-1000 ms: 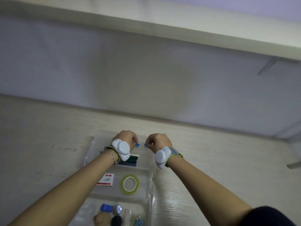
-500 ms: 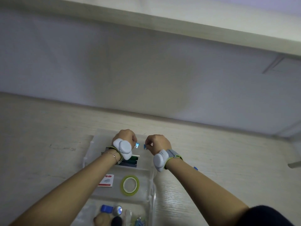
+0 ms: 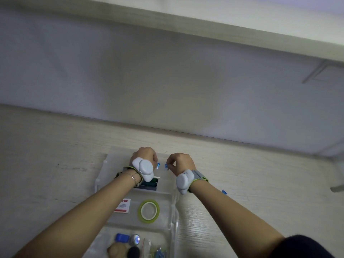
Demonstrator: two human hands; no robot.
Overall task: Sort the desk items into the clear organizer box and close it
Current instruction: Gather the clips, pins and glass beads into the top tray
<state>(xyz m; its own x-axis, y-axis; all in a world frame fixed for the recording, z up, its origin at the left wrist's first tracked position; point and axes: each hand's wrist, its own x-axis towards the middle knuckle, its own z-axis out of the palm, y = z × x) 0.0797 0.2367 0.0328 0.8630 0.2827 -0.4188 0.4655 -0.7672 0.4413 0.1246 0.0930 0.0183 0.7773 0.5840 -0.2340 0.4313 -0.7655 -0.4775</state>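
From the head camera, a clear plastic organizer box (image 3: pixel 102 175) lies open on the pale wood-grain desk (image 3: pixel 46 164), its compartments running from the far end toward the near edge of the view. Both hands are held over its far end, close together but not touching. The left hand (image 3: pixel 144 156) has its fingers curled and pinches a small blue clip (image 3: pixel 158 165) at its fingertips. The right hand (image 3: pixel 179 162), just to the right, is curled too and pinches a second small blue clip (image 3: pixel 166 166); the two clips face each other across a narrow gap. Each wrist carries a pale grey sensor pod on a green-edged strap.

In the compartment under the left wrist sits a dark green and black block (image 3: pixel 149 183), partly hidden. The middle compartment holds a red-and-white card packet (image 3: pixel 122 205) on the left and a green ring of tape (image 3: pixel 148 210) on the right, apart from each other. The nearest compartment contains a blue clip-like piece (image 3: pixel 122 237), a round silver item (image 3: pixel 135 240), a tan lump (image 3: pixel 116 250), and a black round object (image 3: pixel 133 252), all crowded together. On the desk right of the box, beside the right forearm, lies another small blue piece (image 3: pixel 224 192).
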